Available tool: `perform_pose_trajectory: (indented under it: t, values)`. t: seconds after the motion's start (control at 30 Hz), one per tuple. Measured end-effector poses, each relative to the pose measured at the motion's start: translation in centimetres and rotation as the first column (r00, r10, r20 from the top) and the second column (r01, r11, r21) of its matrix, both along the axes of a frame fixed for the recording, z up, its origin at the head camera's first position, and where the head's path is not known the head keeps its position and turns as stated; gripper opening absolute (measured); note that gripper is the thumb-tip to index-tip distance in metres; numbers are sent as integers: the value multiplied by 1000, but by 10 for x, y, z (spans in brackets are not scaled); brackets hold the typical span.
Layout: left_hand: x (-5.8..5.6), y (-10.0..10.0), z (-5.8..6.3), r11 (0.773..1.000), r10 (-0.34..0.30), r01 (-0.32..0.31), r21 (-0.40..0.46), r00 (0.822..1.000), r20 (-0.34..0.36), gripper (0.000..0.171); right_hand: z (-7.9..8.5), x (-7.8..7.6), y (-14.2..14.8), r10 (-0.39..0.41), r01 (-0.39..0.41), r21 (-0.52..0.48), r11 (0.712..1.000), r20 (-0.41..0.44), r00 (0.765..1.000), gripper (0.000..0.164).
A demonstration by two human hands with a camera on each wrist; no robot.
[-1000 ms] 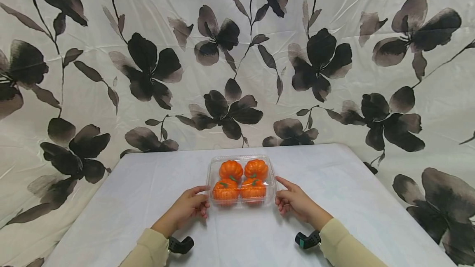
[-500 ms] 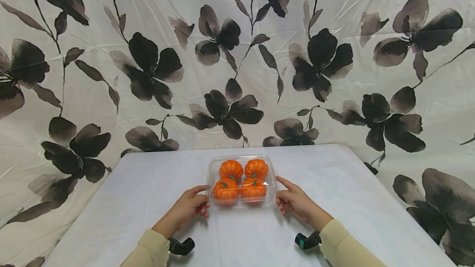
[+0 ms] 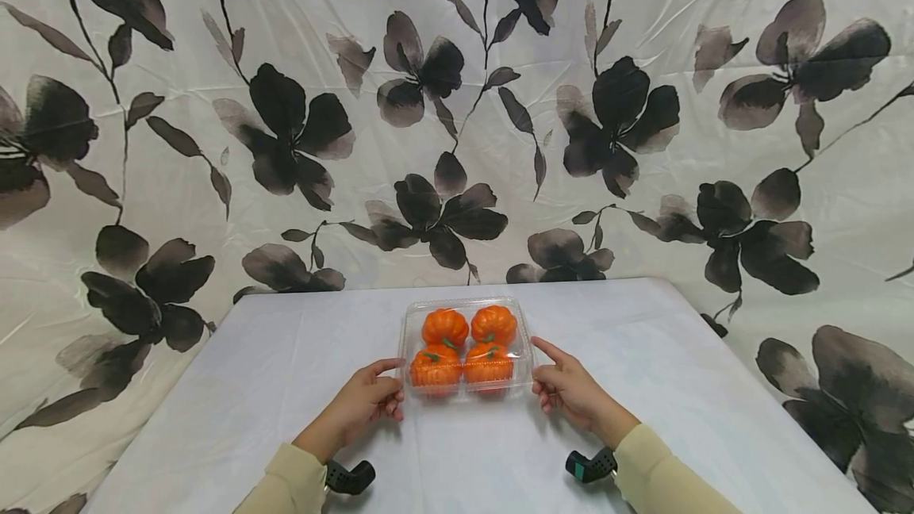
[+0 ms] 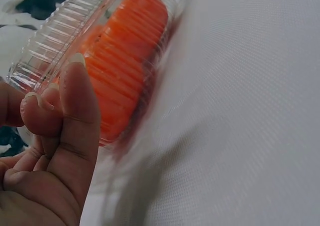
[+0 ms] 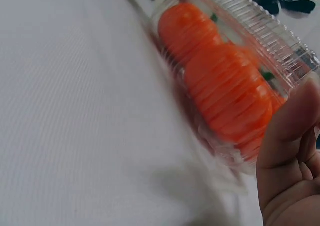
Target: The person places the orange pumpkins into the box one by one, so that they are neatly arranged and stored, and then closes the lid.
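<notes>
A clear plastic clamshell box (image 3: 460, 389) rests on the white-covered table, holding several orange pumpkins (image 3: 445, 327) with green stems. Its lid looks closed. At the box's left side is my left hand (image 3: 359, 399), index fingertip against the edge and the other fingers loosely bent. My right hand (image 3: 571, 389) mirrors it on the right, its index finger stretched to the side edge. In the left wrist view, the thumb (image 4: 80, 103) stands before the ribbed box wall (image 4: 50, 45). The right wrist view has the right thumb (image 5: 290, 121) close to the box. Neither hand grips it.
A white cloth covers the table (image 3: 286, 347), whose far edge meets a hanging curtain (image 3: 528, 236) with dark printed flowers. Black wrist devices (image 3: 350, 477) are worn below both cream sleeves (image 3: 293, 474).
</notes>
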State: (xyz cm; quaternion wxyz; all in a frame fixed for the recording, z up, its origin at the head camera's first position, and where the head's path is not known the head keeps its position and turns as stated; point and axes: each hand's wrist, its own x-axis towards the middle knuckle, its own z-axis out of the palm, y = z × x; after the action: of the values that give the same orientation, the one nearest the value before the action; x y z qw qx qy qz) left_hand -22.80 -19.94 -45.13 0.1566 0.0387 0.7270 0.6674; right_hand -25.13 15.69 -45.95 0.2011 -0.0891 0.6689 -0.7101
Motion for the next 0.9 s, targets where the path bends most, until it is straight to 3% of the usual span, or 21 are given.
perform_pose_trajectory:
  t: [0.13,0.6,0.9]
  values:
    - [0,1,0,1000,-2,2,2,1000,4,53,1,-1,1,-26,26,3,1000,-4,1000,66]
    - [1,4,1,1000,-11,11,12,1000,12,53,-2,-1,5,1,-1,-1,1000,25,1000,66]
    - [-2,-2,2,999,-37,37,-32,999,-11,55,0,-2,9,-41,40,81,996,5,999,61]
